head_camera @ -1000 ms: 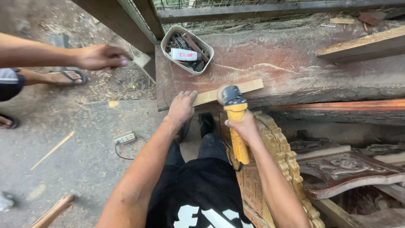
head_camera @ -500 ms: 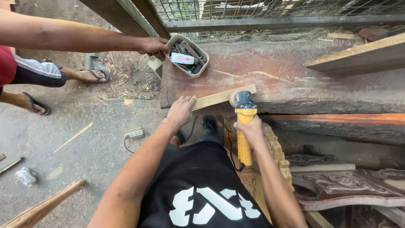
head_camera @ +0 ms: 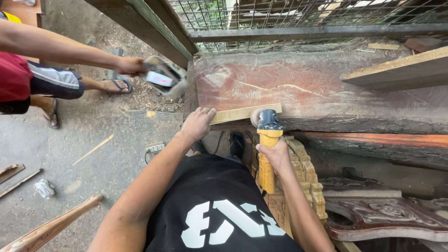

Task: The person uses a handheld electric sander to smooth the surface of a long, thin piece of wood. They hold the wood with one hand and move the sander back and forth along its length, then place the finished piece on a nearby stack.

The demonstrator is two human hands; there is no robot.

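1. A thick reddish wooden slab lies across the upper half of the view, its top face rough and streaked with pale scratches.
2. Behind it runs a wire fence set on a dark beam, with green showing through the mesh.
3. A pale plank rests tilted on the slab's right part.
4. Below the slab, to the right, lie carved wooden pieces with scrolled edges, and a lighter carved panel stands just beside the person's right forearm.
5. The grey ground on the left carries a white power strip, thin sticks and a carved leg near the bottom corner.
6. A narrow light wood strip lies along the slab's front edge, between the two hands.
7. The left hand presses flat on the strip's left end, fingers spread a little and closed on nothing.
8. The right hand is clamped around the body of a yellow grinder, which points up at the slab.
9. The grinder's disc meets the strip's right end at the slab's edge.
10. At upper left, another person's hand grips a small grey tray of odds and ends, held in the air just off the slab's left end.
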